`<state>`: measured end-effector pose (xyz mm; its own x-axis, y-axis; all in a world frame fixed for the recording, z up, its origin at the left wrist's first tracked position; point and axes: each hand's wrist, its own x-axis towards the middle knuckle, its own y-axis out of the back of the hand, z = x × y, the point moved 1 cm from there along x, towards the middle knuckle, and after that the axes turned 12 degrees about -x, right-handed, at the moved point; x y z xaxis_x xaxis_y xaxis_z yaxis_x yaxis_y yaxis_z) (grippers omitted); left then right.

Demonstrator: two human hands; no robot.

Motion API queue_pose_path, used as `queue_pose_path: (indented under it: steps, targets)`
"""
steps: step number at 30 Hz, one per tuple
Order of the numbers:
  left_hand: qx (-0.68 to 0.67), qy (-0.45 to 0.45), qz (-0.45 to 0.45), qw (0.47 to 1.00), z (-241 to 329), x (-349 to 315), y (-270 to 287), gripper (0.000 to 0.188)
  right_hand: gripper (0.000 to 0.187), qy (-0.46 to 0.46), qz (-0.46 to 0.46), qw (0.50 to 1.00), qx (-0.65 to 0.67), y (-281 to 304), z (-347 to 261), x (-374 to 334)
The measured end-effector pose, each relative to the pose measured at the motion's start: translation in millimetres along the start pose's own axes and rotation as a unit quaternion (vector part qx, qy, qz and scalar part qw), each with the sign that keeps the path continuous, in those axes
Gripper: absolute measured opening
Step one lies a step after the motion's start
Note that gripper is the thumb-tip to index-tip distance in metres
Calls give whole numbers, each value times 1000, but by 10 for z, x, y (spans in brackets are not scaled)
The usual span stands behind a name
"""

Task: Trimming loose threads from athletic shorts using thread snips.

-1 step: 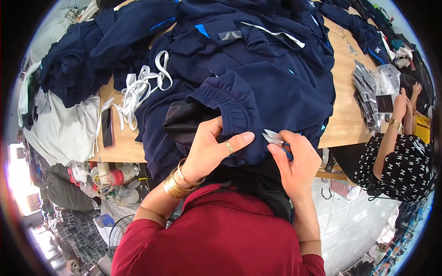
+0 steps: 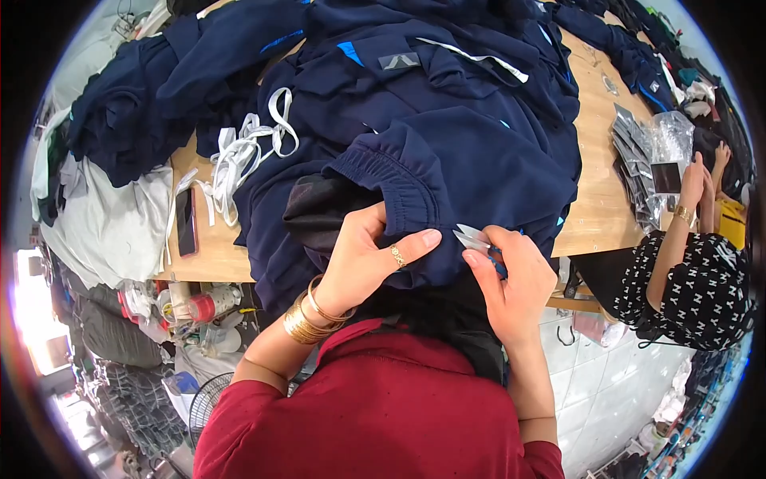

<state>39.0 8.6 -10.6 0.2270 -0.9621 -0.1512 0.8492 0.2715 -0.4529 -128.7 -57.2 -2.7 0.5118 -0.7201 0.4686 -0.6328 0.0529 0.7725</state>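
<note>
A navy garment with a gathered elastic edge (image 2: 409,195) lies in front of me, its black lining (image 2: 315,211) showing at the left. My left hand (image 2: 375,259) is closed on this garment just below the elastic, thumb on top and fingers hidden in the cloth. Close to the thumb, my right hand (image 2: 515,275) grips a pair of thread snips (image 2: 472,237). The silver blades point left toward the cloth, slightly apart at the tips, and a bit of blue handle shows between my fingers. Whether the blades touch the cloth I cannot tell.
More navy garments (image 2: 495,104) cover the wooden table (image 2: 598,160). To the left are white drawstrings (image 2: 239,160), a phone (image 2: 187,223) and white cloth (image 2: 112,215). On the right, a person in a black patterned top (image 2: 686,287) works beside grey plastic packets (image 2: 634,168).
</note>
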Motion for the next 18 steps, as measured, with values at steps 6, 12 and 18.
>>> queue_pose_path:
  steps: [6, 12, 18]
  targets:
    - [8, -4, -9, 1000, -17, -9, 15, 17, 25, 23, 7, 1000, -21, -27, -27, 15]
    - [-8, 0, -11, 1000, -23, -17, 17, 18, 25, 24, 4, 999, -33, -28, -31, 4]
    - [-11, -6, -5, 1000, 6, -45, 22, 19, 25, 28, 5, 999, -43, -13, -68, 16]
